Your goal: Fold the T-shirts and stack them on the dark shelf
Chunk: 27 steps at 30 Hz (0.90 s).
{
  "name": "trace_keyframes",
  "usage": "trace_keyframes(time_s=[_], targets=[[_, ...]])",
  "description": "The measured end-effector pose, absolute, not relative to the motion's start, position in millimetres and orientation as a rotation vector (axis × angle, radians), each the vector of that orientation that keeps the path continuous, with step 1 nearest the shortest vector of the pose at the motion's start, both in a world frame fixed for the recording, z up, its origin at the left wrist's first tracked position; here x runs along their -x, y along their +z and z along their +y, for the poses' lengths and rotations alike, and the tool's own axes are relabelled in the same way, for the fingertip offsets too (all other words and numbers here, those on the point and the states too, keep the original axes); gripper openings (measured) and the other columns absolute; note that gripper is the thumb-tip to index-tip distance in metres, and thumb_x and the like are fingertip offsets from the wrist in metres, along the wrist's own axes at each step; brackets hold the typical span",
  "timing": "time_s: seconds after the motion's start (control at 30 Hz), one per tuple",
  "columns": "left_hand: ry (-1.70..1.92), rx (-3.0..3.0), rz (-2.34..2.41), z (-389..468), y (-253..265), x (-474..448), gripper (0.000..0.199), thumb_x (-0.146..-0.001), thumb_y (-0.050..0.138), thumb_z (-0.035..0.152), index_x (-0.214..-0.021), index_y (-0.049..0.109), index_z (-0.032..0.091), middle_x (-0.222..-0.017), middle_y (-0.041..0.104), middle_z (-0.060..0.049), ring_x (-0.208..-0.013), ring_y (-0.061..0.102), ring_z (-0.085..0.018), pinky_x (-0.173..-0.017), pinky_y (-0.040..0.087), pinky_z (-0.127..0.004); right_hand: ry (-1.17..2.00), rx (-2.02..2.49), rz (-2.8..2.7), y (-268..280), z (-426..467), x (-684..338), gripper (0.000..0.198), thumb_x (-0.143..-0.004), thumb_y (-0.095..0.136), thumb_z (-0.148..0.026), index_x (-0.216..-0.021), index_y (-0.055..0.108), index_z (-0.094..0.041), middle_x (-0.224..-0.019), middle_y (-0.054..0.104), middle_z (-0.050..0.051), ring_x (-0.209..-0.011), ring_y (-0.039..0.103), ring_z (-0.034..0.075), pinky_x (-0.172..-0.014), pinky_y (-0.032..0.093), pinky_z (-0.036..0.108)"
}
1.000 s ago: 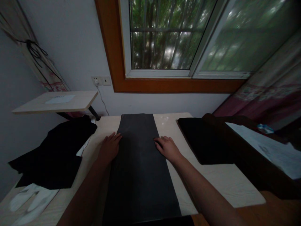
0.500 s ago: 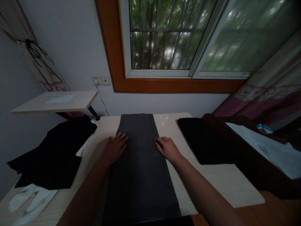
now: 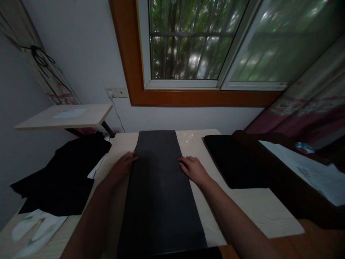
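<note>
A long strip of smooth dark grey cloth (image 3: 161, 194), apparently folded, lies flat down the middle of the pale wooden table (image 3: 194, 144). At its left edge is my left hand (image 3: 124, 166), turned on its side, with the fingers closed at the border and one fingertip on top of the cloth. My right hand (image 3: 194, 171) rests across from it, thumb and forefinger pinched at the right edge. What lies under the fingers of each hand is partly hidden.
Rumpled black cloth (image 3: 67, 172) and white fabric (image 3: 40, 230) lie at left, below a small raised shelf (image 3: 64, 117). A folded black cloth (image 3: 234, 162) sits at right, beside a dark brown surface bearing a pale sheet (image 3: 304, 169). A window (image 3: 185, 43) is behind.
My left hand has gone from lying flat with spread fingers on the cloth to closing at its left edge, shifting slightly left. My right hand has barely moved.
</note>
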<state>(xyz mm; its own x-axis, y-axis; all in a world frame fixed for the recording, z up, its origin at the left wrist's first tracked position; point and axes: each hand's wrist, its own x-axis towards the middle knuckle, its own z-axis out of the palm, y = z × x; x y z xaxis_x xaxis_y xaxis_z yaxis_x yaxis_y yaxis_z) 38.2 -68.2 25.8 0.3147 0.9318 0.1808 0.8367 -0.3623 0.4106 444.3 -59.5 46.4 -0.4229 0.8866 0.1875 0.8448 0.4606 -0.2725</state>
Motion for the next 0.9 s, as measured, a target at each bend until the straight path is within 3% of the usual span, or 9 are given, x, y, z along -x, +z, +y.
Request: trace_keyframes(time_s=[0.23,0.4,0.5,0.67,0.9], targets=[[0.583,-2.341,1.548,-75,39,-31,0.045,-0.096,0.049,0.034,-0.140,0.059,0.031,-0.164,0.034,-0.005,-0.153,0.025,-0.031,-0.120,0.032,-0.054,0.342,1.425,-2.277,43,-51,-471,0.043,-0.086,0.053,-0.016,-0.126,0.069,-0.024,-0.088,0.070,0.004,-0.088,0.062,0.021,-0.087,0.044,0.034],[0.553,-2.356,1.544,-78,41,-35,0.049,-0.091,0.059,0.030,-0.140,0.059,0.031,-0.164,0.033,-0.005,-0.153,0.025,-0.034,-0.120,0.032,-0.056,0.368,1.375,-2.290,46,-51,-480,0.046,-0.085,0.062,-0.022,-0.130,0.066,-0.027,-0.095,0.065,0.005,-0.095,0.058,0.024,-0.089,0.044,0.038],[0.560,-2.401,1.512,-78,41,-39,0.053,-0.088,0.060,0.023,-0.140,0.059,0.031,-0.164,0.033,-0.005,-0.153,0.022,-0.034,-0.121,0.030,-0.056,0.351,1.316,-2.336,44,-51,-480,0.049,-0.086,0.066,-0.025,-0.135,0.064,-0.031,-0.113,0.063,0.008,-0.106,0.056,0.026,-0.095,0.044,0.043],[0.591,-2.492,1.424,-80,48,-53,0.048,-0.084,0.060,0.013,-0.128,0.068,0.030,-0.156,0.047,-0.004,-0.153,0.025,-0.030,-0.122,0.028,-0.055,0.386,1.158,-2.417,42,-50,-479,0.043,-0.089,0.070,-0.029,-0.131,0.067,-0.038,-0.145,0.049,0.008,-0.117,0.053,0.026,-0.102,0.043,0.046],[0.753,-2.469,1.281,-77,45,-60,0.037,-0.089,0.054,0.011,-0.115,0.073,0.028,-0.134,0.067,-0.004,-0.148,0.035,-0.025,-0.120,0.034,-0.055,0.480,1.051,-2.442,45,-52,-474,0.040,-0.085,0.072,-0.017,-0.117,0.075,-0.041,-0.152,0.049,0.002,-0.131,0.046,0.029,-0.110,0.036,0.052]])
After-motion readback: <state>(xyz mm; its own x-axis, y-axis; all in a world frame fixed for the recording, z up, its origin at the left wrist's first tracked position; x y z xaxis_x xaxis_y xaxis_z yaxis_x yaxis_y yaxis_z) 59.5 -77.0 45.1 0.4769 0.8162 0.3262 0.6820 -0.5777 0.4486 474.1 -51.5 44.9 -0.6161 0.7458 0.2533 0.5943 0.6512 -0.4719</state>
